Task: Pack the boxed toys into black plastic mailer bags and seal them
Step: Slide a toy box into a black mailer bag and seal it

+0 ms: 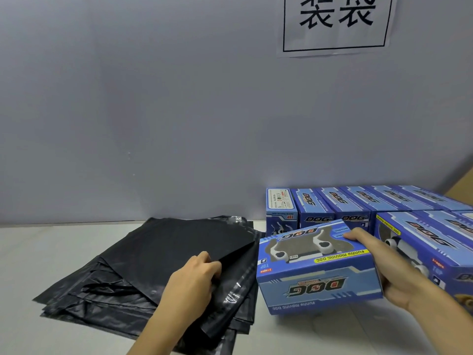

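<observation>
Black mailer bags (pixel 143 272) lie stacked at left, too layered to count; my left hand (pixel 190 283) pinches the top bag's lifted mouth edge. Just right of that opening, my right hand (pixel 391 275) grips one blue boxed toy (pixel 317 270), long axis pointing toward the bag. Behind, at least nine more boxes (pixel 363 208) wait.

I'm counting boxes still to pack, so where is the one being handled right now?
The held toy box is right of centre in the head view, gripped by the right hand, between the black mailer bags and the stacked boxes.
</observation>
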### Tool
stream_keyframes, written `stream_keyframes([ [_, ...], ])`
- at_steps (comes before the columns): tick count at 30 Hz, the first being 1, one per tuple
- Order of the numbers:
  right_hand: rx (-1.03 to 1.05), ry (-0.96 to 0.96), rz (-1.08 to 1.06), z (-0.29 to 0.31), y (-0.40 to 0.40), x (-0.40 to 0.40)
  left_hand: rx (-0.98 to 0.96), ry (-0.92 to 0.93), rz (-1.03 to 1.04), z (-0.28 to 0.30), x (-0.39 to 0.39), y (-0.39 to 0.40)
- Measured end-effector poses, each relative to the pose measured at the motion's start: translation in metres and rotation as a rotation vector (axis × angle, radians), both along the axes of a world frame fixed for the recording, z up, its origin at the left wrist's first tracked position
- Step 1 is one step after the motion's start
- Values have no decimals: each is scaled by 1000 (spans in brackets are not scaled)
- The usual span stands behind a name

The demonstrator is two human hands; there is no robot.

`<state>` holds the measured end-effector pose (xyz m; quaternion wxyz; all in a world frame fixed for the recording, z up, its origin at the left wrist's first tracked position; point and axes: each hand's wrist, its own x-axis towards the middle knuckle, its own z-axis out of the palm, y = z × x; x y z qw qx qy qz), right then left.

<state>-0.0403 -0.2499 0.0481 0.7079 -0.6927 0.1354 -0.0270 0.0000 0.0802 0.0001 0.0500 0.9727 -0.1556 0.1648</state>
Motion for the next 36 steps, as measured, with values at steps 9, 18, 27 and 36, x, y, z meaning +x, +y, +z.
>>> stream_keyframes([
  [9,362,-149,3,-19,39,8,-155,-61,58,1,4,0],
  [18,338,-117,123,-23,54,4,-429,-103,-87,16,0,1],
  [27,177,7,162,-19,57,0,-514,-261,-20,28,-8,-3],
  [36,162,-85,17,-23,67,5,-498,-241,-41,30,-7,-1],
])
